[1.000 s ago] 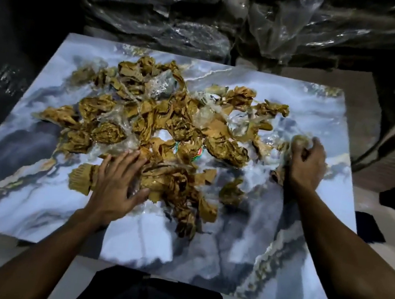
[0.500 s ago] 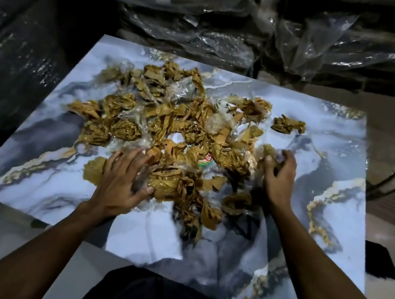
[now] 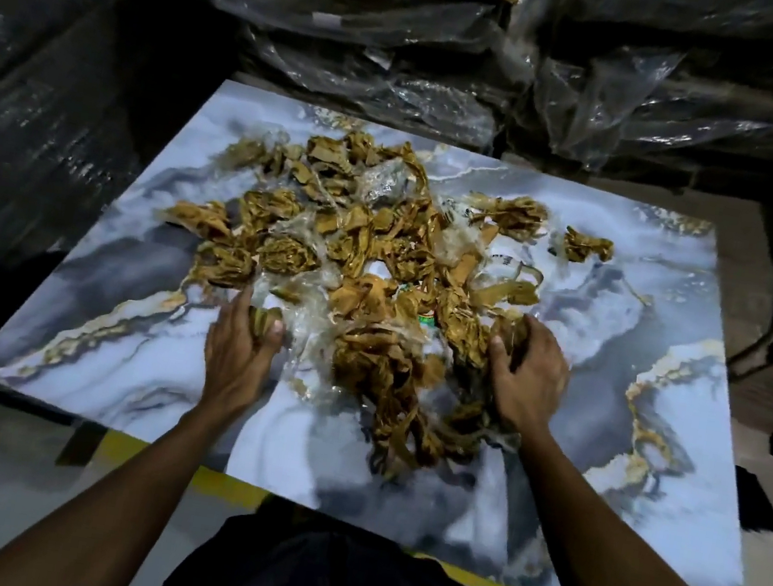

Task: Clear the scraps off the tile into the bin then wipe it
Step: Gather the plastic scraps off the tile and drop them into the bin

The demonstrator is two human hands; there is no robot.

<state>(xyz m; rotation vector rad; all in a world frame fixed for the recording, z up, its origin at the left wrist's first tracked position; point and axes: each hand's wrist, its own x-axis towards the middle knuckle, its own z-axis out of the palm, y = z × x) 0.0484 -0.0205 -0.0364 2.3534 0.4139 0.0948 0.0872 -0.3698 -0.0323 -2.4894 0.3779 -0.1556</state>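
The left hand [image 3: 240, 351] pinched brown scraps [image 3: 369, 260] at the pile's near-left edge; the right hand [image 3: 528, 374] curled around another clump. The pile lay mid-tile [image 3: 124, 354].

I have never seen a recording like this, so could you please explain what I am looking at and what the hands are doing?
There is no machine here: a person wears a camera on the head, looking down at their own arms. A marbled tile lies flat, covered by a pile of crumpled brown scraps mixed with clear plastic film. One scrap sits apart, toward the far right. The left hand grips a scrap at the pile's near edge; the right hand curls round another bunch. No bin is visible.
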